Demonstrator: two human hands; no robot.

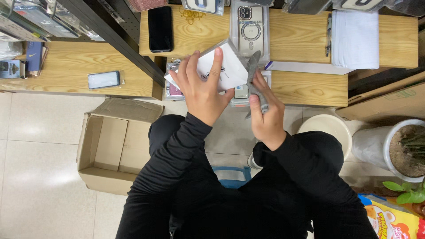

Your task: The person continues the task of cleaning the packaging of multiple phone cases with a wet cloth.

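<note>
My left hand (201, 86) grips a white flat box (230, 68) with small round marks, holding it tilted over the front edge of a wooden table (310, 86). My right hand (264, 110) is closed on a grey tool (254, 71) with its tip against the box's right edge. Beneath the box lie several packaged phone cases (241, 93), partly hidden. Both arms wear black sleeves.
A clear packaged phone case (250, 28), a black phone (160, 28) and a stack of white paper (355, 39) lie on the table. An open cardboard box (115, 146) sits on the tiled floor at left. A white bucket (330, 128) and potted plant (407, 148) stand right.
</note>
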